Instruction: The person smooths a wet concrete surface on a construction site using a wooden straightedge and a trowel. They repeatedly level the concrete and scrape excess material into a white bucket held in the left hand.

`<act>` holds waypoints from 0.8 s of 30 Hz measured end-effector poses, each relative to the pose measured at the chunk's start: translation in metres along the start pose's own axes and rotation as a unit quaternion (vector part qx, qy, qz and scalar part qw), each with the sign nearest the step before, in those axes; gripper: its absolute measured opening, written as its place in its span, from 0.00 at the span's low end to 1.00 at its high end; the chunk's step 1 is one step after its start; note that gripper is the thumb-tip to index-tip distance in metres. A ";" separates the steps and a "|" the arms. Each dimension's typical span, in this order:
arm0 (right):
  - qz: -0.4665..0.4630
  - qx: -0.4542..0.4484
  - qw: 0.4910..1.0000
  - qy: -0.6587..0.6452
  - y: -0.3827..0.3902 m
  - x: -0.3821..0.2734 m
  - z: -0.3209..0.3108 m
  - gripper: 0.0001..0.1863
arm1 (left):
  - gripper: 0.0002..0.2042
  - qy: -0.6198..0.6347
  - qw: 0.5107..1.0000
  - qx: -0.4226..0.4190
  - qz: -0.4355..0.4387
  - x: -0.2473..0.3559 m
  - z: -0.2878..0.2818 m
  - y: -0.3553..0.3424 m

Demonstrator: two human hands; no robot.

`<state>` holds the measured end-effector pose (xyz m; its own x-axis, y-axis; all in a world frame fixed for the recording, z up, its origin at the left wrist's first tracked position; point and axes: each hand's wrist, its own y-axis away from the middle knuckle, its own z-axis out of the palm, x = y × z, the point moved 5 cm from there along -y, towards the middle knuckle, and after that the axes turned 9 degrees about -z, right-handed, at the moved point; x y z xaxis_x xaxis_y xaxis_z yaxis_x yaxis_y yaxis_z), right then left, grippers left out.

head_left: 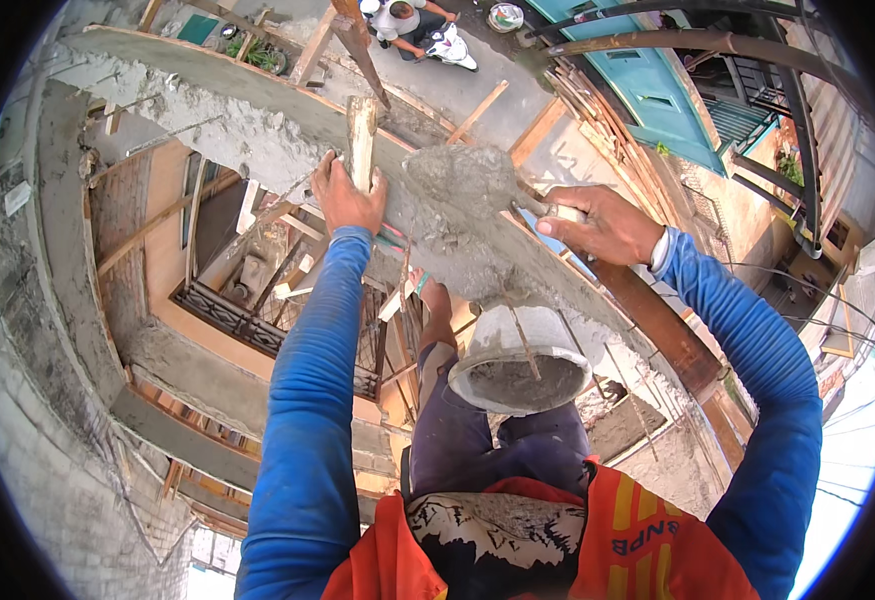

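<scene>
My right hand (607,225) is wrapped around the pale handle of a trowel (564,213). Grey wet mortar (460,174) is heaped where the trowel's blade lies, covering most of it. On the left, my left hand (350,197) grips an upright piece of wood (361,140), fingers on one side and thumb on the other. The wood stands at the edge of a long mortar-covered concrete beam (287,130). Below the trowel, a whitish bucket (522,350) holds grey mortar in its bottom, its mouth tilted toward me.
My bare foot (431,292) rests beside the beam, high above the ground. Thin steel rods (522,335) stick up near the bucket. Openings with timber and a railing (227,320) lie to the left. Stacked planks (612,140) and a person on a white scooter (447,45) are below.
</scene>
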<state>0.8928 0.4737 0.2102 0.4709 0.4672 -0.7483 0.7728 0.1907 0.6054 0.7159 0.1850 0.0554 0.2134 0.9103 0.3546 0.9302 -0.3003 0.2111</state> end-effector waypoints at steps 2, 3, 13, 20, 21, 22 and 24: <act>0.019 -0.029 0.999 -0.009 -0.004 0.004 0.000 0.34 | 0.32 -0.004 1.000 0.000 -0.002 0.002 -0.001 0.000; 0.018 -0.025 0.999 -0.015 -0.006 0.011 0.002 0.35 | 0.32 -0.005 1.000 -0.003 -0.007 0.002 -0.001 0.000; 0.007 0.119 0.993 -0.018 -0.054 0.067 -0.014 0.38 | 0.35 -0.014 1.000 0.003 -0.001 0.007 0.005 -0.002; -0.030 0.183 0.983 0.014 -0.101 0.066 -0.037 0.46 | 0.27 0.035 0.999 0.010 -0.003 -0.001 0.006 -0.002; -0.010 0.182 0.983 0.008 -0.098 0.076 -0.035 0.45 | 0.27 0.036 0.999 0.010 -0.003 0.001 0.006 -0.003; 0.007 0.171 0.985 0.007 -0.095 0.083 -0.033 0.45 | 0.27 0.036 0.999 0.010 -0.004 0.000 0.006 -0.003; 0.036 0.136 0.990 0.011 -0.089 0.101 -0.026 0.43 | 0.27 0.030 0.999 0.010 -0.005 -0.002 0.006 -0.003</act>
<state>0.8601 0.5262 0.0879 0.5216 0.4905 -0.6981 0.8253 -0.0827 0.5586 0.7147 0.1860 0.0488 0.1868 0.8945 0.4063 0.9383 -0.2850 0.1959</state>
